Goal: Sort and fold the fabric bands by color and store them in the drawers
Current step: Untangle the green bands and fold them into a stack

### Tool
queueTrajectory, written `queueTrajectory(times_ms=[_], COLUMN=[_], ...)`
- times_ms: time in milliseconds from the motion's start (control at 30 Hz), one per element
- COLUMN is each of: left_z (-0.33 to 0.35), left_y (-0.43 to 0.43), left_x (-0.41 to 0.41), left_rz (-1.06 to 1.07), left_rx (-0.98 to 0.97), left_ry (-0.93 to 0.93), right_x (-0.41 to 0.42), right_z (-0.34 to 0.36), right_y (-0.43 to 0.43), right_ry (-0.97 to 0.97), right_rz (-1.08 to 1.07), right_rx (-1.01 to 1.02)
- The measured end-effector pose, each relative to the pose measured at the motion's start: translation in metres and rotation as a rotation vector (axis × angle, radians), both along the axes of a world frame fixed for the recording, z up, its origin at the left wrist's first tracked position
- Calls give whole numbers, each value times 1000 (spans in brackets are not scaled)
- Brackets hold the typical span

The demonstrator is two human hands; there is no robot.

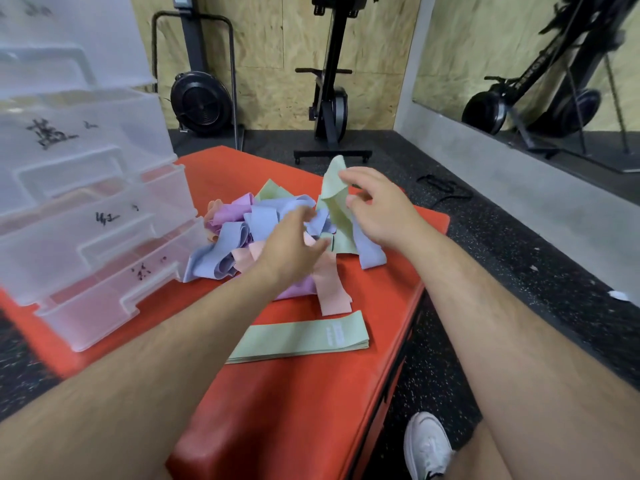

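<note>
A loose pile of fabric bands (242, 237) in blue, purple, peach and green lies on the red padded bench (277, 393). My right hand (377, 206) pinches a light green band (337, 199) and holds it up above the pile's right side. My left hand (294, 244) reaches into the middle of the pile with its fingers spread, touching the bands. A flat stack of folded green bands (298, 337) lies on the bench in front of the pile.
A clear plastic drawer unit (86, 202) with handwritten labels stands on the bench's left end, its drawers partly pulled out. Black gym machines (329, 98) stand by the wooden wall behind. Speckled black floor and my white shoe (427, 445) are to the right.
</note>
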State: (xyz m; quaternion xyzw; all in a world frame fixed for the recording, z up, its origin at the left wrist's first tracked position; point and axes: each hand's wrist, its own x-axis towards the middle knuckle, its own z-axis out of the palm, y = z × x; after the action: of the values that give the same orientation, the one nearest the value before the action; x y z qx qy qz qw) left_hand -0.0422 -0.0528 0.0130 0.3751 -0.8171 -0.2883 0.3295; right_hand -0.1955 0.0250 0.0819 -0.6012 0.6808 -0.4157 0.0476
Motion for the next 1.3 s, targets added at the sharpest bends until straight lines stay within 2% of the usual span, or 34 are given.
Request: queueTrajectory(times_ms=[67, 133, 200, 267, 433, 600, 733, 833, 933, 1067, 1100, 1167, 1300], left_z=[19, 31, 33, 32, 42, 44, 45, 51, 54, 49, 49, 49, 51], left_y=[6, 16, 21, 21, 18, 14, 14, 18, 15, 7, 6, 4, -5], left_x=[5, 11, 16, 19, 29, 33, 34, 34, 40, 54, 57, 63, 75], left_rz=[-38, -124, -171, -125, -59, -44, -25, -65, -14, 91, 72, 29, 115], left_rx=[75, 148, 206, 269, 445, 496, 502, 522, 448, 22, -24, 0, 78], left_ry=[244, 374, 394, 390, 524, 558, 594, 622, 536, 169, 147, 200, 305], right_x=[8, 13, 16, 18, 32, 28, 28, 36, 42, 47, 49, 53, 54], right_z=[4, -3, -11, -14, -11, -14, -25, -32, -34, -36, -35, -35, -33], right_y=[6, 12, 16, 17, 13, 11, 7, -3, -14, -25, -26, -28, -28], right_ry=[-20, -38, -38, -68, -161, -149, -50, -35, -84, -88, -84, -89, -56], right_rz=[29, 55, 75, 81, 78, 91, 106, 128, 143, 170, 185, 200, 205], right_rx=[-31, -35, -6, 11, -14, 83, 188, 139, 64, 105, 115, 128, 174])
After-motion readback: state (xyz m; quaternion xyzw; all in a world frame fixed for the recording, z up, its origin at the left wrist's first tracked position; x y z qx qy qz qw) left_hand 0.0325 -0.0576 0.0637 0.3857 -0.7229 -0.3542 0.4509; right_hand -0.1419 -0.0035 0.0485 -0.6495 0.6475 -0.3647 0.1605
